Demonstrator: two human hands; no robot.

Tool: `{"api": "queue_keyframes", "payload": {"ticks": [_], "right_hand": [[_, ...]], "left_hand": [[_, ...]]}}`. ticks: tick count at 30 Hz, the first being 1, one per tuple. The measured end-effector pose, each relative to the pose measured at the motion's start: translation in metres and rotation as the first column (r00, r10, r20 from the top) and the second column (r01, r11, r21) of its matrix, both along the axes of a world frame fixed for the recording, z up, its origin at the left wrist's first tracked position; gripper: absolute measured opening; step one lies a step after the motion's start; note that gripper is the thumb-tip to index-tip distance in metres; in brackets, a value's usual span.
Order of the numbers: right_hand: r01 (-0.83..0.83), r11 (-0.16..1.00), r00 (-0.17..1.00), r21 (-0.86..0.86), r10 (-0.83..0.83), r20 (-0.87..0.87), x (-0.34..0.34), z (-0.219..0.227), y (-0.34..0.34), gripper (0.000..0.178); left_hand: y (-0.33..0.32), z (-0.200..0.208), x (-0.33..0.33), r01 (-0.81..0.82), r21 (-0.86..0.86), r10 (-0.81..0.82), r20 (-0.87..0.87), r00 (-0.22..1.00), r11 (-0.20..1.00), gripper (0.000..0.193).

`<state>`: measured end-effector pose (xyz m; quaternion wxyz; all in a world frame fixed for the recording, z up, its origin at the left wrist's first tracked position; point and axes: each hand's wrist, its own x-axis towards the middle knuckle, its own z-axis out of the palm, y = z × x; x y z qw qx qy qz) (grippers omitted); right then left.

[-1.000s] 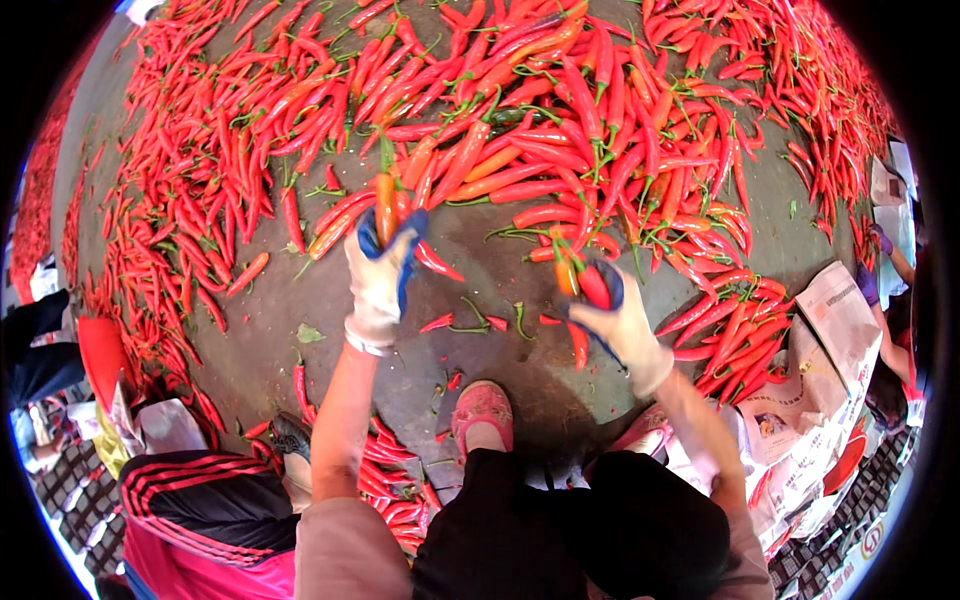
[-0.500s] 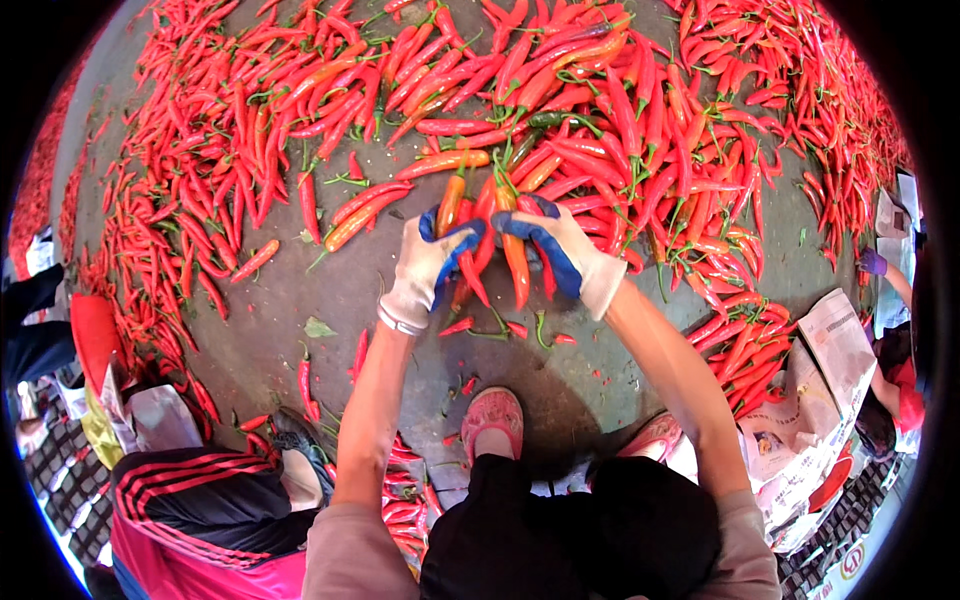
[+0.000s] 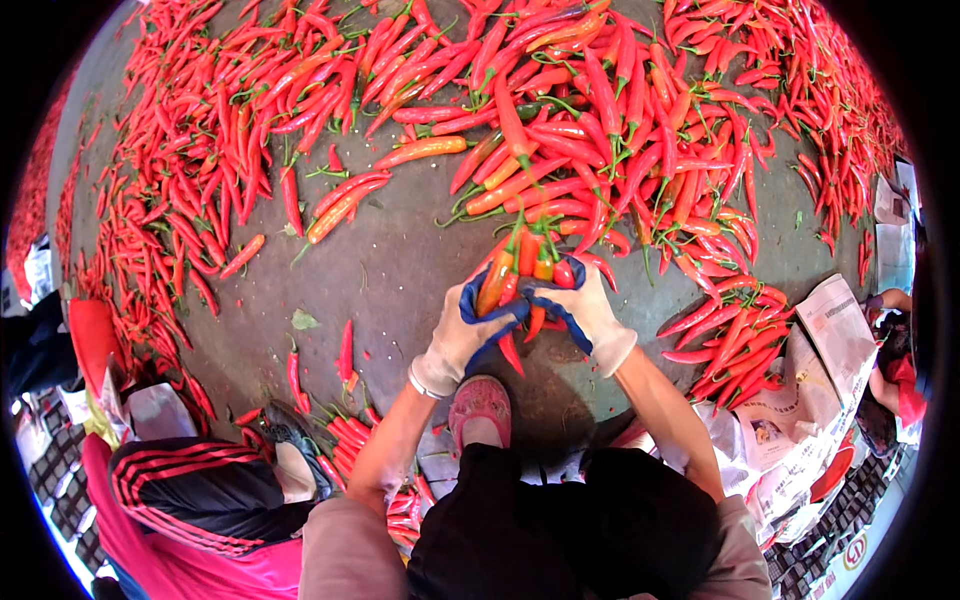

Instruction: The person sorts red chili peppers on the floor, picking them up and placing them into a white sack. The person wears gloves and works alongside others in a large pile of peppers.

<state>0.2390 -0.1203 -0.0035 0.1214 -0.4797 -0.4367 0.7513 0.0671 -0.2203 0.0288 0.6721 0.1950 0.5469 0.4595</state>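
Observation:
Both my hands wear whitish gloves with blue palms and meet in front of my body. My left hand point(image 3: 458, 328) is closed around the left side of a bunch of red and orange chili peppers point(image 3: 515, 268). My right hand point(image 3: 592, 312) grips the same bunch from the right. Green stems point away from me, and a red tip sticks out below the gloves. Some of the bunch is hidden by the fingers. Just beyond the hands lies a large heap of red chili peppers point(image 3: 640, 130), with a few orange ones among them.
More chili peppers point(image 3: 200, 170) cover the grey floor point(image 3: 400, 235) at left. A smaller pile point(image 3: 735, 340) sits at right by newspaper sheets point(image 3: 800, 400). Beside my left arm is a person's leg in dark striped trousers point(image 3: 200, 490). My pink shoe point(image 3: 480, 405) is below the hands.
Both hands have come nearer my body with the bunch between them, away from the heap. More chili peppers now show beside my left forearm.

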Motion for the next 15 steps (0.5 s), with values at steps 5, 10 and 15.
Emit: {"api": "queue_keyframes", "payload": {"ticks": [5,10,15], "right_hand": [[0.288,0.949,0.942,-0.127,-0.305,-0.141,0.033,0.048,-0.020,0.041],[0.577,0.814,0.808,-0.070,-0.581,-0.095,0.151,0.032,-0.038,0.033],[0.838,0.525,0.520,-0.148,-0.851,-0.075,0.242,0.056,-0.026,0.028]], "left_hand": [[-0.003,0.034,0.028,0.201,0.221,-0.094,-0.418,0.903,0.954,0.070],[-0.018,0.029,0.027,-0.105,-0.059,0.112,0.132,0.985,0.993,0.058],[-0.008,0.014,-0.030,-0.176,0.096,0.179,-0.029,0.983,0.980,0.038]]}}
